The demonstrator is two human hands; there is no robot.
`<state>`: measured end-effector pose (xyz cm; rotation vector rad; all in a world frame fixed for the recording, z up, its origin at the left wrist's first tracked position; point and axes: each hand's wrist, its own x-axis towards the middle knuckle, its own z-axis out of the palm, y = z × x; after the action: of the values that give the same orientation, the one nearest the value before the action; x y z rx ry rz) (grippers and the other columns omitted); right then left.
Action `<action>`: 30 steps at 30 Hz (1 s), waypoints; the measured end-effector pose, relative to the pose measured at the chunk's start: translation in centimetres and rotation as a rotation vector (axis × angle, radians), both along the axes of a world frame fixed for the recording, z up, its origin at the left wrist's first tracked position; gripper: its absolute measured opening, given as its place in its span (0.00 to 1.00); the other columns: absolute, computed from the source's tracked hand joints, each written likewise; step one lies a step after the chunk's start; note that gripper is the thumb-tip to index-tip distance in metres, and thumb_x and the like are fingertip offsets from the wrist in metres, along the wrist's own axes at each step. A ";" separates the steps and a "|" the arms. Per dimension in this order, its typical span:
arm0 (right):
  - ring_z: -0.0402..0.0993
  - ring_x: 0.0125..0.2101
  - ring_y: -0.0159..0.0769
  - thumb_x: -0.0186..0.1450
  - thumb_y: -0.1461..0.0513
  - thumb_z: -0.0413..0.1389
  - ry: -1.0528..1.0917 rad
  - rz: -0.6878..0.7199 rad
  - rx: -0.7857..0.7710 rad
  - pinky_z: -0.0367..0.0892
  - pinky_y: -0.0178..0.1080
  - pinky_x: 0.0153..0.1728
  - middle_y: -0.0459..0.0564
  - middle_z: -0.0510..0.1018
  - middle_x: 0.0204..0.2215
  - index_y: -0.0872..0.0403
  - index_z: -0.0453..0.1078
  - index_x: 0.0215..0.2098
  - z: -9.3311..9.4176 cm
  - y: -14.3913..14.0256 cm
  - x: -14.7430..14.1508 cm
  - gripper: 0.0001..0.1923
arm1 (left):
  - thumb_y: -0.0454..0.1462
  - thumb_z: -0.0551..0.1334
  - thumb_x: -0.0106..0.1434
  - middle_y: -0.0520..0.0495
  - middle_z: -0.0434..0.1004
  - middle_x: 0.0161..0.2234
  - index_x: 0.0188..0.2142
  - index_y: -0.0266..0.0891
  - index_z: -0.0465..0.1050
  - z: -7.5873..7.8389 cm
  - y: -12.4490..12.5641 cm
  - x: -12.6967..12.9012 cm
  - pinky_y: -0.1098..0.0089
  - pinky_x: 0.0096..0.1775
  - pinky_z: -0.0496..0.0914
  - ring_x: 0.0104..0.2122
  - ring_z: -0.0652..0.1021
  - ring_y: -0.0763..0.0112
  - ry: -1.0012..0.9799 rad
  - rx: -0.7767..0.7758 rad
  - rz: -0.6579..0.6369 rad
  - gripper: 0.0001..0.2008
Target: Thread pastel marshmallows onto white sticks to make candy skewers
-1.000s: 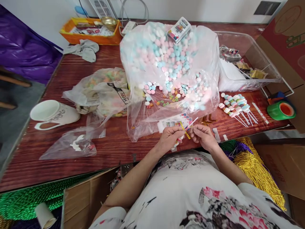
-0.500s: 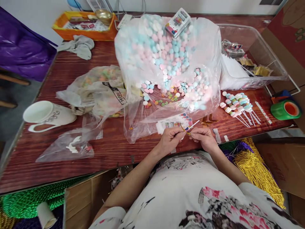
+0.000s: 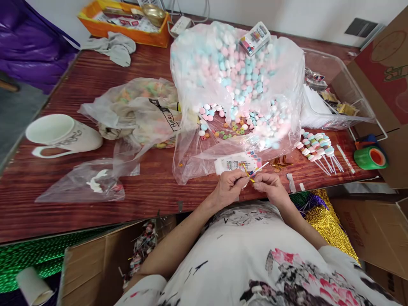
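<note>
My left hand is closed in a pinch near the table's front edge, at a small bundle with a white stick sticking out to the upper right. A gold twist tie crosses the stick, its one end pointing up and its other end reaching my right hand. The right thumb and fingertips are closed on that lower end. What sits inside the left fingers is mostly hidden. Just behind the hands lie printed white cards, and more gold twist ties lie to their right.
A big clear bag of pastel candies fills the middle. Candy sticks, green tape and a clear bin are right. A white mug, a cereal-ring bag and an orange tray stand left.
The whole view has shifted slightly. My right fingertips have drawn a little away from the left, and more of the gold twist tie shows between the hands.
</note>
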<state>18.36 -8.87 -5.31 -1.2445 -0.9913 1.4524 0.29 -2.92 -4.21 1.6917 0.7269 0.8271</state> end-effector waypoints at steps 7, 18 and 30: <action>0.55 0.19 0.26 0.47 0.63 0.64 0.109 -0.105 -0.072 0.50 0.34 0.23 0.41 0.66 0.15 0.55 0.73 0.18 0.8 -0.4 -0.7 0.05 | 0.36 0.57 0.67 0.52 0.67 0.23 0.26 0.36 0.71 -0.7 -0.9 -0.8 0.73 0.30 0.61 0.24 0.66 0.76 0.005 0.197 -0.021 0.13; 0.56 0.21 0.25 0.55 0.59 0.63 0.069 -0.310 0.082 0.54 0.33 0.25 0.40 0.65 0.18 0.55 0.69 0.22 0.3 -0.2 -0.1 0.09 | 0.35 0.56 0.66 0.51 0.70 0.24 0.28 0.35 0.73 -1.1 -0.3 0.2 0.74 0.30 0.61 0.25 0.68 0.76 0.096 0.150 -0.052 0.12; 0.73 0.38 0.37 0.61 0.58 0.59 -0.615 -0.371 0.252 0.69 0.41 0.41 0.51 0.78 0.38 0.51 0.76 0.38 0.7 -0.5 4.0 0.08 | 0.37 0.58 0.65 0.54 0.63 0.20 0.22 0.36 0.69 -0.2 1.8 2.3 0.72 0.28 0.58 0.23 0.64 0.76 0.022 -0.139 -0.030 0.15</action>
<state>22.40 -9.40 -4.57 -1.6175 -1.2137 0.6387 2.58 -1.08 -4.39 1.5859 0.7553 0.7218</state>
